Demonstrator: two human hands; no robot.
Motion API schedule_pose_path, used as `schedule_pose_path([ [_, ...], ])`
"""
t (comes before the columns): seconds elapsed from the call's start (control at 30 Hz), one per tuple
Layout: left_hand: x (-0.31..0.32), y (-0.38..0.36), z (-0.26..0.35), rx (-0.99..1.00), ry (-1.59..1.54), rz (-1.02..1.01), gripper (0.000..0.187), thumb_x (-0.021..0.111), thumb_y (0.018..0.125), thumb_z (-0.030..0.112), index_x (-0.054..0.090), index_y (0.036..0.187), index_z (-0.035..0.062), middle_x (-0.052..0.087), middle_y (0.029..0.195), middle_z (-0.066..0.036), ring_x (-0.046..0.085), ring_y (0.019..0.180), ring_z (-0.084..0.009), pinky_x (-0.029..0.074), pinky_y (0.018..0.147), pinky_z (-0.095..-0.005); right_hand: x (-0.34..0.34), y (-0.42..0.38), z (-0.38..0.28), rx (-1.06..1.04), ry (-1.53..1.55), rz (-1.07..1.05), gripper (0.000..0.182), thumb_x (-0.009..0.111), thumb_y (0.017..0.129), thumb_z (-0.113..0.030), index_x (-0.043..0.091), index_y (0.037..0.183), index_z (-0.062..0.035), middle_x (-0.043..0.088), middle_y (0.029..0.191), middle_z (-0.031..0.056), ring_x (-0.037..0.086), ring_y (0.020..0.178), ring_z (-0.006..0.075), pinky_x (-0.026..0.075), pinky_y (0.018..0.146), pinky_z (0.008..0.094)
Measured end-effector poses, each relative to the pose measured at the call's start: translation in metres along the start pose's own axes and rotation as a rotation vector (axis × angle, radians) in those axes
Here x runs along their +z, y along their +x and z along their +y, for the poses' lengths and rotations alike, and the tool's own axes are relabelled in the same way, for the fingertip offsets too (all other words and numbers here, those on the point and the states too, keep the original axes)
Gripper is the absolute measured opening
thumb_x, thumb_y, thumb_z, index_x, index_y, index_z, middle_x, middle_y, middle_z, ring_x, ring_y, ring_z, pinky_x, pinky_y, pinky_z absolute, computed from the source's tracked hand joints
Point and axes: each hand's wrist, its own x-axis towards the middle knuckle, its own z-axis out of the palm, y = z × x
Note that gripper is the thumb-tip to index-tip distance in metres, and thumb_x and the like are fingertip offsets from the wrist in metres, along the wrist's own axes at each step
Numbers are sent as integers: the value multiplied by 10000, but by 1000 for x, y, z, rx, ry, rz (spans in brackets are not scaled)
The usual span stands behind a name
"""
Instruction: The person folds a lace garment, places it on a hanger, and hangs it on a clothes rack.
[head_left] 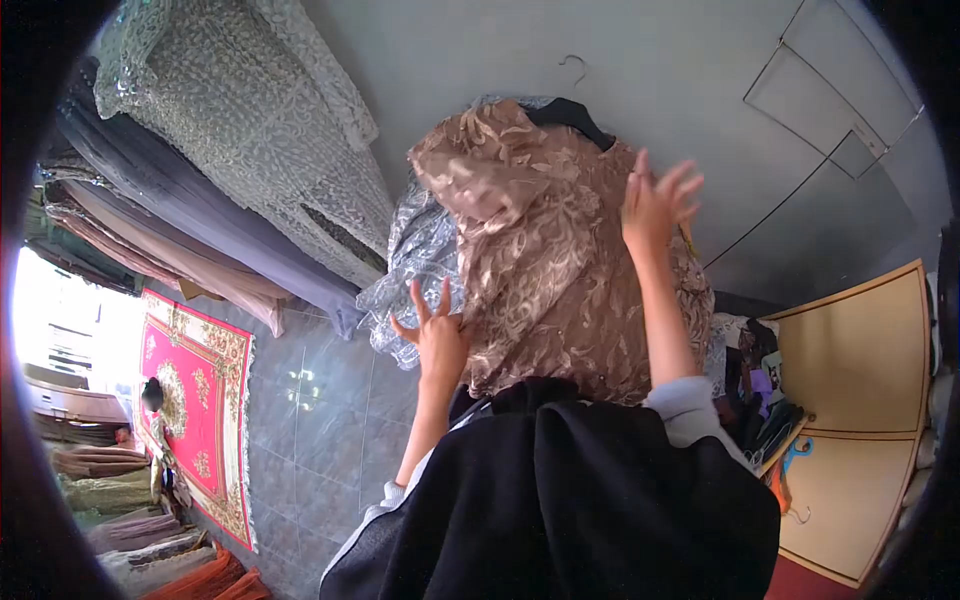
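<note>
A brown patterned garment (560,270) hangs on a black hanger (570,112) against the grey wall. My left hand (435,335) is spread open with its fingers touching the garment's left edge, beside a silvery lace fabric (420,255) behind it. My right hand (655,205) is raised with fingers apart, pressing on the garment's upper right side. Neither hand grips anything. A black cloth (570,500) lies draped over my forearms below the garment.
Lace and plain dresses (240,150) hang in a row along the left. A red patterned rug (200,400) lies on the grey tiled floor (320,420). A wooden cabinet (860,400) with hangers and clothes stands at the right. A wire hook (575,65) is on the wall.
</note>
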Motion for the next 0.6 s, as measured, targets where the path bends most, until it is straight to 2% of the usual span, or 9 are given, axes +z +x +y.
schedule_pose_path([
  [0.07,-11,-3,0,21,2,-5,244,667,764,349,724,743,112,359,1434,-13,45,1393,-338,-84,973,-667,-27,-7,-24,277,570,-106,442,404,950,-296,351,1380,-206,174,1435,291,123,1322,464,140,1014,631],
  [0.13,-26,-13,2,69,1,5,262,670,756,344,716,727,87,337,1446,-18,51,1391,-347,-56,976,-671,-42,-35,-51,-91,697,-114,511,424,940,-345,300,1405,-173,173,1453,253,50,1370,393,28,1076,572],
  [0.2,-45,-22,1,80,89,-92,252,669,754,346,721,741,99,327,1452,-7,56,1390,-344,-48,977,-671,-66,-28,-58,-689,611,-1043,468,418,938,-335,374,1376,-178,199,1476,170,117,1391,232,-34,1075,556],
  [0.33,-56,-41,-11,84,141,-230,240,666,754,305,717,925,145,341,1443,12,81,1391,-328,-39,977,-673,16,3,2,11,122,-69,459,481,897,-264,412,1350,-234,244,1424,259,199,1309,465,78,1028,632],
  [0.4,-48,-42,-13,30,135,-271,325,658,758,262,668,1068,162,346,1437,14,75,1393,-322,-31,971,-688,-15,4,-17,-105,170,-18,460,469,896,-242,410,1349,-189,243,1410,290,191,1273,540,155,1031,599],
  [0.47,-40,-43,-10,53,156,-290,305,669,747,254,674,1035,155,336,1440,18,55,1395,-320,-20,967,-707,-45,-21,-63,-420,952,-121,447,479,886,-246,441,1329,-202,334,1386,244,269,1301,412,140,1066,515],
  [0.5,-36,-45,-13,100,172,-274,251,669,736,271,692,957,155,353,1424,10,78,1387,-333,-22,961,-716,-45,-34,-73,-825,973,-322,418,511,869,-287,492,1286,-255,412,1366,152,302,1306,329,92,1079,510],
  [0.57,-34,-49,-13,162,235,-302,217,667,719,294,707,877,150,363,1412,10,91,1383,-337,-26,952,-730,-35,-12,-78,-999,455,-784,327,534,858,-327,581,1180,-297,472,1332,65,316,1302,297,53,1074,547],
  [0.6,-34,-51,-15,159,240,-302,217,667,719,294,707,877,150,363,1412,10,91,1383,-337,-26,952,-730,-25,2,-71,-823,300,-581,235,531,865,-342,649,1062,-293,385,1408,15,257,1337,292,12,1063,589],
])
